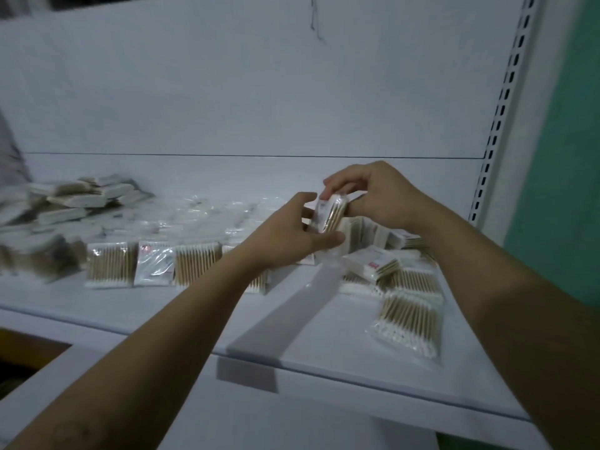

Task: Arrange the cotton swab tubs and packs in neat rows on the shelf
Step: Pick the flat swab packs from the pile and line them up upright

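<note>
My left hand (pixel 292 232) and right hand (pixel 380 196) both pinch one cotton swab pack (pixel 329 212), held upright above the shelf (pixel 292 323). A short row of packs (pixel 152 266) lies flat. The blurred heap (pixel 81 198) on the left and the scattered packs (pixel 409 306) on the right look unsorted.

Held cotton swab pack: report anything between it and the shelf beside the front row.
Nothing visible. The clear pack of wooden swabs, in left hand and right hand, hangs over bare white shelf; loose packs lie further right.
</note>
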Action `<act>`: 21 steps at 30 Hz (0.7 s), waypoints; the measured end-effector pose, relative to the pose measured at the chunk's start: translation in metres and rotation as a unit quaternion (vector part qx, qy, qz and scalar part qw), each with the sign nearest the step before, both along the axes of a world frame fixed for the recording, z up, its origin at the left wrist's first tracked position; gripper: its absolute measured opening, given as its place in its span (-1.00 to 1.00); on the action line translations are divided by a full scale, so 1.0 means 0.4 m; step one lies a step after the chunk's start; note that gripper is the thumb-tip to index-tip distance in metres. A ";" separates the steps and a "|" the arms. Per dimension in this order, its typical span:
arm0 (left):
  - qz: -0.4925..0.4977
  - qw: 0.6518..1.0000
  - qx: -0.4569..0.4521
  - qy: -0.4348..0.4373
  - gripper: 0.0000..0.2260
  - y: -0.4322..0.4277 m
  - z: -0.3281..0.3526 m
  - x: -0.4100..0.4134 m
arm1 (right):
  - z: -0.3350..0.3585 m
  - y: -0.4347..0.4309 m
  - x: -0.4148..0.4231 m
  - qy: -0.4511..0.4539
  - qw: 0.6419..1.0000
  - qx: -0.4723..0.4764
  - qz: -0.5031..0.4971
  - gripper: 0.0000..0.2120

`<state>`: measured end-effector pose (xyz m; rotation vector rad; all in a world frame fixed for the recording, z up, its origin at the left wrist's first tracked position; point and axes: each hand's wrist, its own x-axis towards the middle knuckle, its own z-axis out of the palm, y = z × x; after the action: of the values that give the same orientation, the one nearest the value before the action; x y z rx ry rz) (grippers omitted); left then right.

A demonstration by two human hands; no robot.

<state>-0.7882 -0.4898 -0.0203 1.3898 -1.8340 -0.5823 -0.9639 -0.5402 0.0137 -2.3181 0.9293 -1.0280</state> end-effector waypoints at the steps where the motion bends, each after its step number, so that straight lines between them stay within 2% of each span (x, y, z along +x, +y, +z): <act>1: 0.012 1.000 -0.007 0.003 -0.28 0.003 -0.002 0.002 | 0.001 0.004 0.007 -0.011 1.000 0.006 0.005 -0.57; 3: 0.073 0.996 -0.047 -0.029 -0.21 0.009 -0.013 0.003 | 0.002 0.013 0.018 -0.042 0.999 0.026 0.002 -0.42; 4: 0.115 0.988 -0.088 -0.053 -0.19 0.011 -0.022 0.003 | 0.006 0.017 0.023 -0.063 0.997 0.041 -0.008 -0.44; 6: 0.180 0.964 -0.172 -0.092 -0.19 0.016 -0.045 0.004 | 0.008 0.027 0.037 -0.077 0.994 0.068 -0.035 -0.64; 7: 0.200 0.954 -0.196 -0.105 -0.20 0.019 -0.056 0.004 | 0.008 0.036 0.047 -0.051 0.995 0.070 -0.053 -0.68; 9: 0.224 0.940 -0.224 -0.129 -0.22 0.021 -0.078 0.008 | -0.001 0.048 0.073 0.033 0.995 0.042 -0.081 -0.58; 11: 0.235 0.926 -0.253 -0.156 -0.20 0.021 -0.091 0.018 | -0.010 0.054 0.099 0.068 0.993 0.010 -0.099 -0.57; 14: 0.237 0.919 -0.255 -0.186 -0.12 0.019 -0.100 0.044 | -0.023 0.055 0.121 0.026 0.993 0.023 -0.109 -0.56; 18: 0.223 0.935 -0.235 -0.142 -0.07 0.020 -0.093 0.090 | -0.040 0.047 0.136 -0.053 0.991 0.041 -0.116 -0.57; 21: 0.217 0.947 -0.218 -0.097 -0.14 0.020 -0.079 0.120 | -0.053 0.053 0.155 -0.121 0.981 0.080 -0.128 -0.70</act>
<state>-0.7402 -0.4817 -0.0517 1.5058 -1.5962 0.1842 -0.9020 -0.5189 -0.0074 -1.9260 1.1830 -1.2544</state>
